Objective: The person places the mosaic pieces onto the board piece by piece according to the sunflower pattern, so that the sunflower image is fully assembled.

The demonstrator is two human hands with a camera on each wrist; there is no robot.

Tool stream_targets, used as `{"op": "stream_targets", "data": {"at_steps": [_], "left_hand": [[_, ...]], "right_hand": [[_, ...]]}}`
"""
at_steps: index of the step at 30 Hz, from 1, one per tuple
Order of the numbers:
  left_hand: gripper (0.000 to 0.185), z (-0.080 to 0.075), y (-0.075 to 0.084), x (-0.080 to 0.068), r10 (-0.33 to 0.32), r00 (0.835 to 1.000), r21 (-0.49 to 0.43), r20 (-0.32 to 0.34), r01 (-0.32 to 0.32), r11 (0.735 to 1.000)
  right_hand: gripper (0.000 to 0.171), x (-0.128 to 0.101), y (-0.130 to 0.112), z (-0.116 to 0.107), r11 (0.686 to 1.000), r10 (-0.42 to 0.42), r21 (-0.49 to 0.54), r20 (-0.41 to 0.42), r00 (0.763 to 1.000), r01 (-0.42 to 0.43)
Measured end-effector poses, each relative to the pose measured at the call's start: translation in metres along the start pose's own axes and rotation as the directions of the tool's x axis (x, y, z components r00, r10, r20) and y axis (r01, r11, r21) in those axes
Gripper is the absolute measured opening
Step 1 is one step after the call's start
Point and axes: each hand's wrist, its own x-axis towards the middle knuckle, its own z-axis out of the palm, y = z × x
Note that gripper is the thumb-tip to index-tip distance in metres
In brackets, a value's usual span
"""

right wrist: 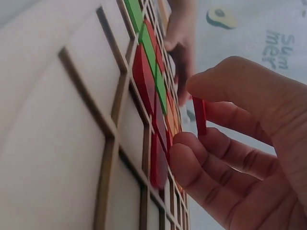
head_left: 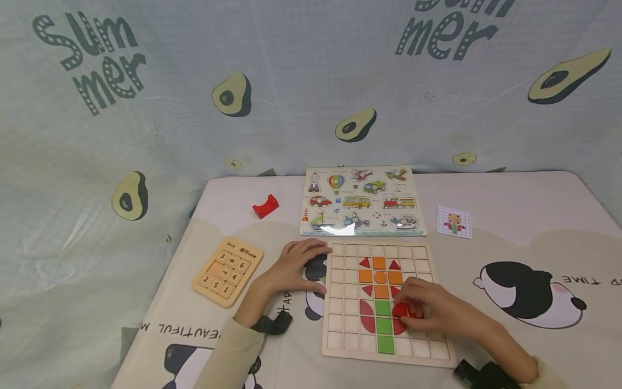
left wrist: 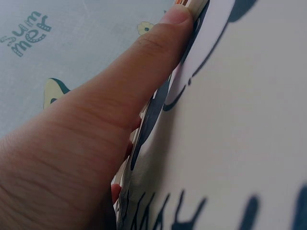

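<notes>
My right hand [head_left: 432,305] pinches a thin red tile [right wrist: 199,116] between thumb and fingertips, over the right side of a wooden grid board [head_left: 342,340]. In the right wrist view the tile stands edge-on, above the board's surface. Beneath the hand, a curved red tile [head_left: 399,327] lies in the grid beside a column of green squares [head_left: 384,326]. Orange tiles [head_left: 379,263] and small red triangles [head_left: 365,262] form the upper part of the pattern. At the board's left edge my left hand [head_left: 291,267] touches with thumb and fingers spread; its thumb [left wrist: 153,45] lies along the edge.
A vehicle picture puzzle [head_left: 362,202] lies behind the grid board. To its right is a small pattern card [head_left: 454,222]. A wooden number puzzle [head_left: 227,272] and a red notched piece [head_left: 265,206] lie to the left. A printed cloth [head_left: 291,81] hangs behind the table.
</notes>
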Motion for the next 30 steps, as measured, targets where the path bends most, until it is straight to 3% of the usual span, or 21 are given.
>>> {"op": "stream_targets", "data": {"at_steps": [10, 21, 30], "left_hand": [[0.084, 0.002, 0.001, 0.001, -0.003, 1.000, -0.013, 0.000, 0.003, 1.000], [0.084, -0.001, 0.003, 0.000, -0.016, 1.000, 0.002, 0.001, 0.016, 1.000], [0.085, 0.000, 0.001, 0.000, -0.006, 1.000, 0.008, -0.001, 0.006, 1.000]], "right_hand": [[0.018, 0.017, -0.008, 0.023, 0.999, -0.039, 0.006, 0.053, 0.998, 0.039], [0.016, 0.037, -0.022, 0.042, 0.993, 0.084, -0.090, 0.054, 0.995, -0.079], [0.015, 0.050, -0.026, 0.052, 0.985, 0.151, -0.088, 0.008, 0.989, -0.150]]}}
